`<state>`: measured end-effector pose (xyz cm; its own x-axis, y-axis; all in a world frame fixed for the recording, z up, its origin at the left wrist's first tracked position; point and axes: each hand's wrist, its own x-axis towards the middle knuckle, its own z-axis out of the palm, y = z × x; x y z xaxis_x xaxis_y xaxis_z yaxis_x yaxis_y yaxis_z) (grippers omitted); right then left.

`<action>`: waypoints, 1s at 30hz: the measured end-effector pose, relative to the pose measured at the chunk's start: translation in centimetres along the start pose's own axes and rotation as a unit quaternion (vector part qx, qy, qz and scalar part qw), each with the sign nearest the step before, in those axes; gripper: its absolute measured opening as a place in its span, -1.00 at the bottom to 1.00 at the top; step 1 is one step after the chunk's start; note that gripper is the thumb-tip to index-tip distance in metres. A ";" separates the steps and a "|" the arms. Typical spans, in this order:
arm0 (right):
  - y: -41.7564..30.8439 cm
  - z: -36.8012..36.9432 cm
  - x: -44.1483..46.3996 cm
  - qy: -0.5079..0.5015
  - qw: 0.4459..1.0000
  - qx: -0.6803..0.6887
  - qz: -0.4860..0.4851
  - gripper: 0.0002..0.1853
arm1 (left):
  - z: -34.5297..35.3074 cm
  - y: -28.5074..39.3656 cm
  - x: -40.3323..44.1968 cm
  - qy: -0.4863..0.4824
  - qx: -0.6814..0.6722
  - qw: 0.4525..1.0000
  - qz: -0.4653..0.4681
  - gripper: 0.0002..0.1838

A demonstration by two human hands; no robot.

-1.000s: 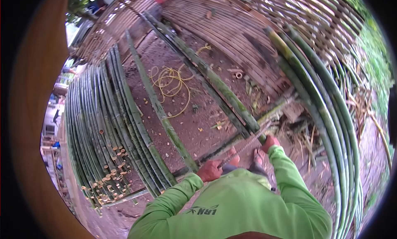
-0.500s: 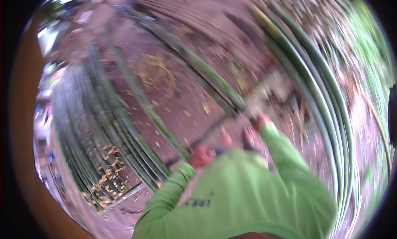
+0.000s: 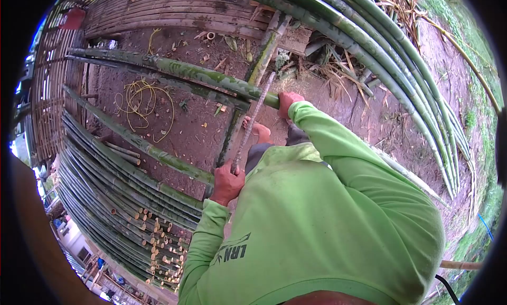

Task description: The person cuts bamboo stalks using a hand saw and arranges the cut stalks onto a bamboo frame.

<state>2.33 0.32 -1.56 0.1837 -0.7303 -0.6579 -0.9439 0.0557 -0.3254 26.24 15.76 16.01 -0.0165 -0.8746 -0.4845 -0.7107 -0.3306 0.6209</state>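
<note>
My left hand [image 3: 228, 182] is closed around the lower end of a long, thin grey bar [image 3: 257, 112], whose surface looks rough or ribbed. The bar slants up across a green bamboo pole [image 3: 206, 75], close to its near end. On that same end rests my right hand [image 3: 289, 103], with its fingers wrapped around the pole. A second, darker bamboo pole [image 3: 198, 87] lies alongside, just below. Both poles cross a bamboo crosspiece [image 3: 264, 54]. One bare foot [image 3: 257, 130] is beside the crosspiece, under the poles.
Cut bamboo poles [image 3: 111, 183] lie stacked at the left, and a single pole [image 3: 142, 144] lies apart from them. A tangled yellow cord [image 3: 142, 101] is on the dirt. Long bamboo poles [image 3: 391, 57] curve past on the right. A slatted bamboo platform [image 3: 174, 12] stands at the back.
The view has turned and sharpened from a blur, so the poles appear swung round to the left. In the picture, both hands now appear higher and further left.
</note>
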 end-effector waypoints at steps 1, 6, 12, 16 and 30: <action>0.0 0.2 0.1 0.000 1.000 -0.007 0.001 -0.66 | -0.3 0.4 -0.1 -0.005 0.007 1.000 0.000 -0.84; 0.3 0.6 0.4 -0.007 1.000 -0.002 0.008 -0.68 | -0.8 1.8 -0.2 -0.016 0.055 0.998 -0.014 -0.90; 0.2 -0.2 0.0 -0.010 1.000 0.018 0.016 -0.71 | 2.9 1.9 3.9 0.023 0.097 0.995 0.008 -0.89; 0.6 -0.3 0.1 -0.021 1.000 0.018 -0.012 -0.70 | -0.1 3.2 -0.4 -0.001 0.093 0.995 -0.033 -0.90; 0.5 -0.7 -0.1 -0.033 0.998 0.045 -0.023 -0.63 | -1.0 5.3 -1.9 -0.016 0.123 0.990 -0.060 -0.92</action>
<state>1.68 -0.05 -1.14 0.2473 -0.6873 -0.6829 -0.9063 0.0851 -0.4140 23.17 15.28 20.81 0.0589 -0.8218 -0.5668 -0.8589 -0.3311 0.3907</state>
